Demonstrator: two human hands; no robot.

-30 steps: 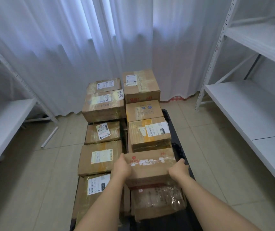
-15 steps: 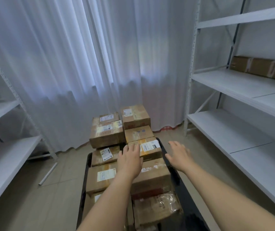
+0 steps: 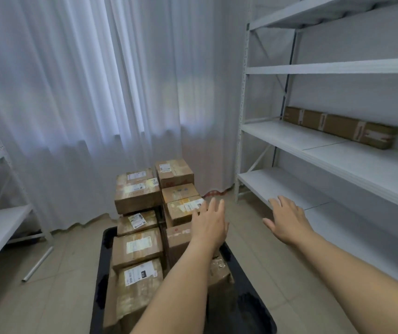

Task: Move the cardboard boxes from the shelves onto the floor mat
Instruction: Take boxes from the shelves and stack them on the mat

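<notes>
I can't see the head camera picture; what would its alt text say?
Two empty, open hands, left and right, reach out above stacked boxes on a black mat. One long box lies on the right shelves.

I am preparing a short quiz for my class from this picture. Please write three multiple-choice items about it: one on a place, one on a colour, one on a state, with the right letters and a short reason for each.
1. Where does the long box lie?
A. on the mat
B. on a right-hand shelf
C. on the bare floor tiles

2. What colour is the mat under the stacked boxes?
A. black
B. white
C. red

3. In what state are the two hands?
A. both grip a box
B. one grips a box
C. both open, holding nothing

Answers:
1 B: the long box rests on the right shelf, against the wall.
2 A: the mat shows black beside the boxes.
3 C: the left hand and right hand have spread fingers and hold nothing.
</notes>
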